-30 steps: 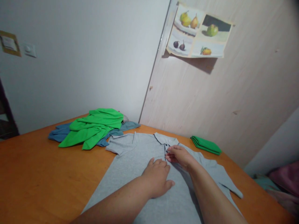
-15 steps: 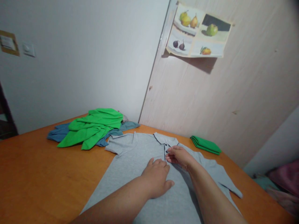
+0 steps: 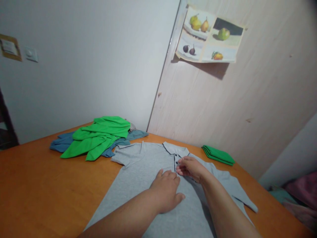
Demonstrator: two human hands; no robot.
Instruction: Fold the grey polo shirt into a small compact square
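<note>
A grey polo shirt [image 3: 138, 168] lies spread flat, front up, on the orange wooden table [image 3: 42, 185]. My left hand [image 3: 166, 191] rests palm down on the shirt's chest, fingers together and flat. My right hand [image 3: 190, 167] sits just beyond it at the dark button placket [image 3: 176, 159] below the collar, with its fingertips pinched on the placket. Both forearms reach in from the bottom of the view.
A loose heap of a green garment [image 3: 99, 135] over a blue garment [image 3: 60, 142] lies at the back left of the table. A folded green garment [image 3: 218, 154] sits at the back right by the wooden panel wall. A fruit poster [image 3: 209, 39] hangs above.
Both hands have stayed almost still on the shirt; the right fingers shifted only slightly at the placket. The view has tilted a little.
</note>
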